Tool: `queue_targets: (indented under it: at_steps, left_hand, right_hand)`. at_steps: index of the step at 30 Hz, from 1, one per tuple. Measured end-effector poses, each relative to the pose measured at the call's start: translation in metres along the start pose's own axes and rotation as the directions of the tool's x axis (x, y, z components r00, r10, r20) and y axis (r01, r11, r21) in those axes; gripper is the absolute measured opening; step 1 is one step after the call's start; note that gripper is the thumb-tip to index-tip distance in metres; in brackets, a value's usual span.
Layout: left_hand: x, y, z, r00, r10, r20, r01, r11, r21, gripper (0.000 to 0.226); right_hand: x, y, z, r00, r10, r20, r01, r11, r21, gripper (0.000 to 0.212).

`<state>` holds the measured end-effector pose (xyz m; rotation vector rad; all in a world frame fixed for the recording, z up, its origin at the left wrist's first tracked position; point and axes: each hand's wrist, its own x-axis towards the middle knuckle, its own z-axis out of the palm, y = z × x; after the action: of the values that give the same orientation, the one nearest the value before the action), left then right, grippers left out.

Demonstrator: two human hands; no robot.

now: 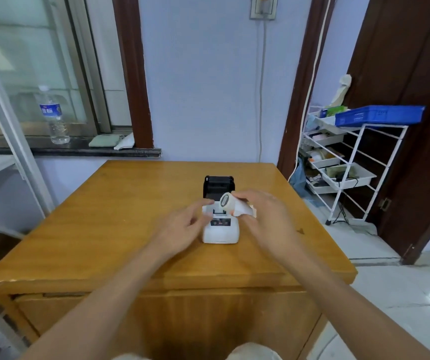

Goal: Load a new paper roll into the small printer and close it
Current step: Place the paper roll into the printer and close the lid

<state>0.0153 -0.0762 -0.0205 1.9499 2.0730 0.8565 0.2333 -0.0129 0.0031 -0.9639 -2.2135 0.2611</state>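
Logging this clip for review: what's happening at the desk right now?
A person is loading a small white printer on a wooden table. Its black lid stands open. The right hand holds a paper roll just above the open bay, loose end trailing. The left hand rests against the printer's side. The roll is not yet seated.

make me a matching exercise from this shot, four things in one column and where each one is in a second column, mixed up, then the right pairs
Things:
1. white paper roll
2. clear plastic water bottle with a blue label
3. blue plastic basket
4. small white printer with its black lid open

Places:
A. on top of the white wire rack by the door
B. on the wooden table, between the two hands
C. on the dark window ledge
D. held in the right hand just above the printer

Pairs: 1-D, 2-C, 3-A, 4-B
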Motion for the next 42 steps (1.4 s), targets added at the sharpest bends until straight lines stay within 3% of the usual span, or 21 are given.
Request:
queue_targets:
  at_steps: [4,13,18,23,30,42]
  left_hand:
    - [0.006,-0.005,0.015,1.000,0.023,0.017,-0.026,0.987,0.161,0.050]
    - [0.010,-0.009,0.017,0.998,0.059,-0.002,-0.058,0.992,0.111,0.034]
    - [0.011,-0.014,0.019,0.997,0.063,-0.048,-0.060,0.996,0.064,0.042]
    - [0.012,-0.018,0.023,0.998,0.027,-0.062,-0.026,1.000,0.016,0.035]
    - [0.014,-0.019,0.023,0.998,0.004,-0.058,-0.010,0.995,-0.099,0.026]
    - [0.012,-0.019,0.026,0.995,0.037,-0.090,-0.041,0.998,-0.048,0.029]
  right_hand:
    - [0.034,0.015,0.025,0.994,0.023,0.111,-0.020,1.000,-0.023,0.043]
    - [0.067,0.027,0.035,0.967,0.047,0.251,-0.022,0.995,-0.102,0.034]
    - [0.077,0.017,0.035,0.958,0.002,0.288,0.032,0.993,-0.113,0.026]
    - [0.082,0.009,0.031,0.926,0.017,0.377,0.049,0.985,-0.163,0.024]
    - [0.091,-0.007,0.023,0.854,-0.020,0.520,0.209,0.928,-0.307,0.020]
    - [0.101,-0.007,0.040,0.864,-0.080,0.498,0.345,0.814,-0.467,0.008]
